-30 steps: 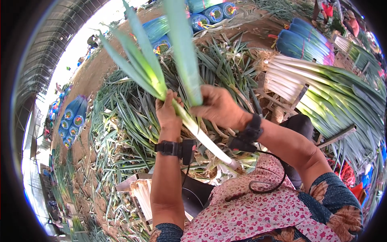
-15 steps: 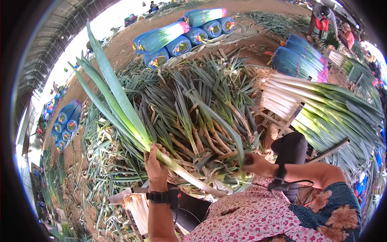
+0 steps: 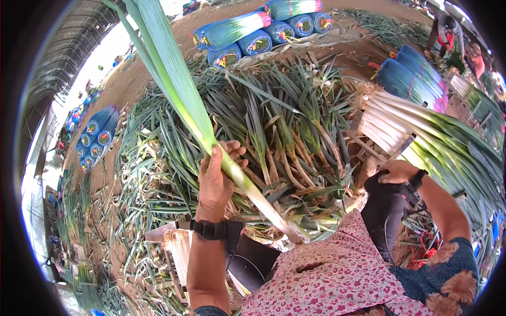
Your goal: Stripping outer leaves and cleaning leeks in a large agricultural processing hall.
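Observation:
A long leek (image 3: 240, 176), green on top and white at the root end, lies slantwise across my body. My left hand (image 3: 217, 181) is wrapped round its stem, with its broad leaves rising to the upper left and its root end near the patterned apron. My right hand (image 3: 399, 172) is at my dark-clad knee (image 3: 380, 197), fingers curled; what they hold, if anything, is hidden. Beyond my hands lies a heap of untrimmed leeks (image 3: 274, 134) with brownish stems and dark green leaves.
Cleaned leeks (image 3: 392, 118) lie stacked on a rack at right; more white stems (image 3: 180, 253) sit in a frame at lower left. Blue-wrapped leek bundles (image 3: 255, 42) stand behind the heap. Cut leaves (image 3: 142, 189) litter the ground at left. A person (image 3: 448, 31) bends over at far right.
My right hand has left a hanging green leaf by the leek and moved right to my knee. The leek in my left hand has shifted upward, with fewer loose leaves beside it.

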`<state>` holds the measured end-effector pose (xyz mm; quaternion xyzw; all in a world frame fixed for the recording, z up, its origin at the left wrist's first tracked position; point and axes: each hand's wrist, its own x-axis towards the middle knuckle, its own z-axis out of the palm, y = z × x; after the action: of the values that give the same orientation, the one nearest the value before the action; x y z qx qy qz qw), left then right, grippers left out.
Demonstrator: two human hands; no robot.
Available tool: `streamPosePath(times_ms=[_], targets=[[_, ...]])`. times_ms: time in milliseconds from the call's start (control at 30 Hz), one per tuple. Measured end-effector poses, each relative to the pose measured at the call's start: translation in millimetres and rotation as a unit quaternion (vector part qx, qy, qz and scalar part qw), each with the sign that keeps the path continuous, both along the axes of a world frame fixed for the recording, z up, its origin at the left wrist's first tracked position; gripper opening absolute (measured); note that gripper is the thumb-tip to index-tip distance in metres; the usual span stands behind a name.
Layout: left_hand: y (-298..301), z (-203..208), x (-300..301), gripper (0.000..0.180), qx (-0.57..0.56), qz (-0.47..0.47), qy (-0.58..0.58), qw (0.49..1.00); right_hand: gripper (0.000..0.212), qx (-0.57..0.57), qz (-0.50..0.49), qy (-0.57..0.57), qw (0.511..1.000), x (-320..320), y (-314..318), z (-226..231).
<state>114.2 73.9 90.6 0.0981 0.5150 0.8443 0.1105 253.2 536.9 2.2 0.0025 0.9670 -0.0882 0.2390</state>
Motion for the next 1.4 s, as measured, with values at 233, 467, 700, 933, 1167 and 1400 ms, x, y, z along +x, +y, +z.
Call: streamPosePath(times_ms=[233,467,700,933,1167,1400], targets=[[46.2,11.0,-15.4,0.026,0.018,-0.092,0.024,0.995,0.047,-0.391,0.0,0.094,0.916,-39.5,-161.1,68.9],[83.9,17.0,-10.1,0.026,0.063,-0.141,0.046,0.987,0.029,-0.614,-0.087,0.19,0.761,-95.3,-223.0,106.4],[92.9,23.5,6.0,0.042,0.008,-0.086,0.062,0.994,0.025,-0.504,-0.034,0.243,0.828,-105.2,-222.3,113.2],[95.0,17.3,1.5,0.041,0.016,-0.096,0.057,0.994,0.023,-0.475,-0.021,0.278,0.835,-105.1,-221.0,110.8],[92.5,12.4,-3.3,0.047,0.022,-0.157,0.089,0.983,0.023,-0.476,-0.051,0.307,0.822,-105.5,-223.0,101.3],[87.7,9.8,-13.9,0.076,-0.002,-0.194,0.155,0.969,0.031,-0.385,-0.067,0.186,0.901,-113.9,-220.4,25.0]])
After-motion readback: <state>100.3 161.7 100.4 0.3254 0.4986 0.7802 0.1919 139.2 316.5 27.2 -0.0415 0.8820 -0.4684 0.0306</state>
